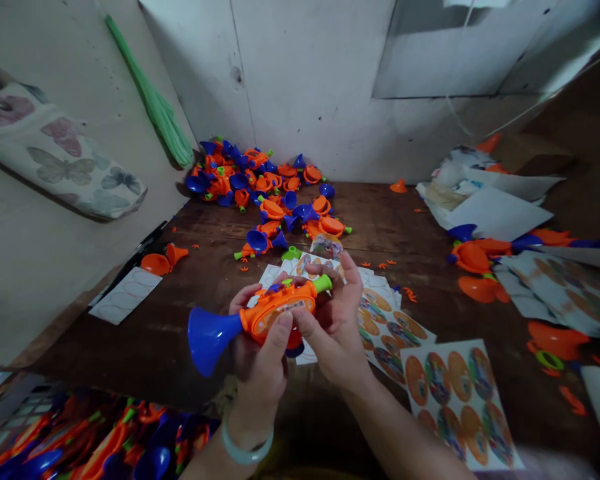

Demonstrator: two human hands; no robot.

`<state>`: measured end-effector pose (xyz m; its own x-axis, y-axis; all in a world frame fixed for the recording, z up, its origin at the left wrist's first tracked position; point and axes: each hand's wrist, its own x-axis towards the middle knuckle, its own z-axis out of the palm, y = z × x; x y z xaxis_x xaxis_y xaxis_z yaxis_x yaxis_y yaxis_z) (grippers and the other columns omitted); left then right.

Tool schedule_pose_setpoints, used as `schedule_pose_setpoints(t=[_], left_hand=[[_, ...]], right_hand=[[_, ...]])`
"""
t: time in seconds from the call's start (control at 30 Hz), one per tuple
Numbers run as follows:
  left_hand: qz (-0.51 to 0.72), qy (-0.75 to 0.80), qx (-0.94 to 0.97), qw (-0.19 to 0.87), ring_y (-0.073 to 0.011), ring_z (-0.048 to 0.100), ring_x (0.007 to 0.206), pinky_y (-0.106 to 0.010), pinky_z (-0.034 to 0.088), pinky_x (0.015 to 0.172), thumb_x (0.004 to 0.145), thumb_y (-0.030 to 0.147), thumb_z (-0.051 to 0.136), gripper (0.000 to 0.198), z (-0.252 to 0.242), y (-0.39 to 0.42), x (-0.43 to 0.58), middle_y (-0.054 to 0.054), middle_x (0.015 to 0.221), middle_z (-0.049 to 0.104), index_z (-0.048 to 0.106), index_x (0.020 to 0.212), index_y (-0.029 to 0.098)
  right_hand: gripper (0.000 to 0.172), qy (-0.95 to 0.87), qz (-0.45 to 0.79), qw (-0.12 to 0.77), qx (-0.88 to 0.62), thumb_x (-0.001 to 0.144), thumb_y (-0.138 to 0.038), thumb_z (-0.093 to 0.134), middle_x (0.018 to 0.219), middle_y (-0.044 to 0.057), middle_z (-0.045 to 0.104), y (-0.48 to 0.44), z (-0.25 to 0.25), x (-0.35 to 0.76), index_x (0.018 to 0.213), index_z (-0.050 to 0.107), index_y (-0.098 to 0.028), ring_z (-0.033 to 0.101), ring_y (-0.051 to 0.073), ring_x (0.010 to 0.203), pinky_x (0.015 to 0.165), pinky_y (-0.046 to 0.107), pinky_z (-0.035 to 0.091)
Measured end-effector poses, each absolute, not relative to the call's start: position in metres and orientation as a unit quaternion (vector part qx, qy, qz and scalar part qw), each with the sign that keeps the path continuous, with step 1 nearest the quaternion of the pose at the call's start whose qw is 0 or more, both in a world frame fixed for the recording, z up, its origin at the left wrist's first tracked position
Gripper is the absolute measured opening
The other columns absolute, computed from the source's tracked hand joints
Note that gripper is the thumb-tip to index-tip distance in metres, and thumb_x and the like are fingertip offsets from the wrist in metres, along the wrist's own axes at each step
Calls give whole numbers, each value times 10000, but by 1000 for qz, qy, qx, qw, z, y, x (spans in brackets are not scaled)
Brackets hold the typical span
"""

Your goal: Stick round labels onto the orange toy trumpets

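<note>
While my left hand (260, 363) is clasping the toy trumpet (275, 312) crosswise, bell leftward, my right hand (336, 323) is pinching its body

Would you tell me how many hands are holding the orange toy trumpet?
2: the left hand wraps under the toy trumpet, the right hand holds its green mouthpiece end.

Two hands, the left hand (260, 363) and the right hand (333, 327), hold one toy trumpet (275, 312). The heap of trumpets (260, 183) at the back of the table (380, 220) runs past a dozen, too tangled to count exactly. One full sticker sheet (455, 393) lies apart at the right, and one emptied sheet (126, 295) at the left.
</note>
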<state>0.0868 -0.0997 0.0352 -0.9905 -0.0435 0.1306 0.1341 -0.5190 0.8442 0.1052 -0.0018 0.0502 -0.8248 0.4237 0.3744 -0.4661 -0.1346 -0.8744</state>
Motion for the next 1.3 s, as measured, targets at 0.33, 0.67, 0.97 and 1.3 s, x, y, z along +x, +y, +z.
schedule_pose_setpoints(t=[0.33,0.67,0.97,1.3], left_hand=[[-904,-424,-30,-42,-319,834,1140,-456,664,1048,939,557,829,497,38,-106,76,-108,1283,835,758,1330,257],[-870,-491,-24,-32,-328,791,1271,-420,646,1094,895,426,908,604,20,-110,79,-112,1386,810,728,1449,270],[-859,-511,26,-4,-298,843,1087,-355,691,942,823,593,930,503,14,-112,68,-81,1127,877,842,1142,213],[-761,-646,-25,-52,-262,840,923,-374,700,833,1002,647,743,501,8,-134,85,-117,1022,837,795,1170,178]], right_hand=[[640,-549,776,310,15,1096,-317,664,1364,37,578,-3,46,101,1608,307,-456,745,222,1297,1209,532,595],[777,-572,762,305,-1,1005,-299,774,1421,69,551,-5,43,99,1588,284,-449,752,258,1291,1050,479,698],[879,-613,715,336,16,959,-252,820,1475,94,517,-9,33,98,1613,260,-425,731,256,1304,1034,453,702],[730,-620,636,458,26,1020,-101,674,1375,54,622,7,30,89,1580,359,-449,734,209,1265,996,397,683]])
